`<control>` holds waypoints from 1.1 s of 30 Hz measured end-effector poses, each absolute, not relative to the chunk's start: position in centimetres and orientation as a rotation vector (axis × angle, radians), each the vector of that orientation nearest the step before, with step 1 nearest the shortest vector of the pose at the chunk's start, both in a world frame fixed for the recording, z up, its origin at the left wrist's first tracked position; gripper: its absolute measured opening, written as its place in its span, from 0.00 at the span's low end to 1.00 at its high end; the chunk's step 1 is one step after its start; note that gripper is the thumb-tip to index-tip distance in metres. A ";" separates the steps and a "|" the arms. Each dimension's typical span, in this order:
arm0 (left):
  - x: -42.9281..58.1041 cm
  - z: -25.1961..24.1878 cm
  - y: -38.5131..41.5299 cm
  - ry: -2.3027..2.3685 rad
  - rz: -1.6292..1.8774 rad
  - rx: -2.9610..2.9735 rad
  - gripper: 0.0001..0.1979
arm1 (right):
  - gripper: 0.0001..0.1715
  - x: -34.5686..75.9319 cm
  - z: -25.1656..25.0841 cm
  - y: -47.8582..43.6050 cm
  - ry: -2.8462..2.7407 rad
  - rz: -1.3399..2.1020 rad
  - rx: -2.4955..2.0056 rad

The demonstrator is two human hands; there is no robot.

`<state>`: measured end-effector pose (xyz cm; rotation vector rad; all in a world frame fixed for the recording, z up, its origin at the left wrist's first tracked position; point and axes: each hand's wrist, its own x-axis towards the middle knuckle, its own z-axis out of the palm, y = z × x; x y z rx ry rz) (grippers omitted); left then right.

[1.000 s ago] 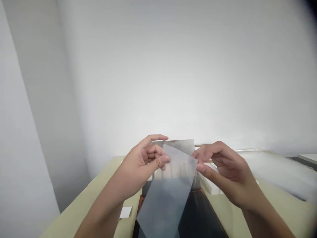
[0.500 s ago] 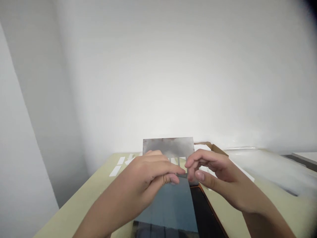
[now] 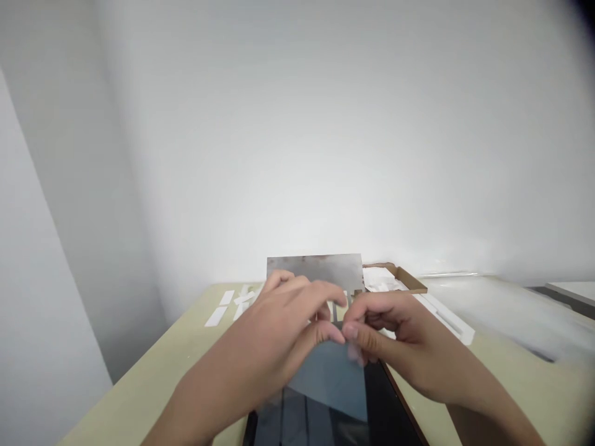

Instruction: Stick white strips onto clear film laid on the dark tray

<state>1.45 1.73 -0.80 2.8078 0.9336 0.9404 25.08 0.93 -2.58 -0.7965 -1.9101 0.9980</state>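
Note:
My left hand [image 3: 283, 325] and my right hand [image 3: 390, 337] meet over the top edge of a translucent grey film sheet [image 3: 332, 378]. Both pinch that edge between thumb and fingers. The film hangs down over a dark glossy tablet-like screen [image 3: 325, 424] that lies on the pale yellow-green table [image 3: 153, 384]. Just behind my fingers a grey metal plate [image 3: 316, 269] with slots in it stands upright.
Several white paper strips [image 3: 227, 306] lie on the table at the back left. An open brown cardboard box [image 3: 395, 279] with white pieces sits at the back right, with a long white tray [image 3: 446, 316] beside it. A white wall stands close behind.
The film has come down from a raised, tilted position to lie low over the dark screen. Both hands have moved lower and closer together along its top edge.

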 end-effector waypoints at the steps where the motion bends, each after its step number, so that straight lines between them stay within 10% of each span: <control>1: 1.1 -0.9 2.1 1.041 1.014 2.771 0.12 | 0.16 25.3 -2.6 1.1 -1.869 0.942 -0.806; 6: -1.5 -0.4 5.6 1.476 1.460 2.307 0.35 | 0.17 26.6 -2.6 1.8 -1.616 0.580 -0.876; 17: -0.7 -0.2 5.4 1.013 1.109 2.412 0.10 | 0.11 26.4 -2.5 1.2 -2.043 0.727 -0.946; 33: 1.6 -0.4 1.5 0.736 0.573 2.968 0.15 | 0.11 25.9 -2.0 -0.9 -2.092 0.714 -0.880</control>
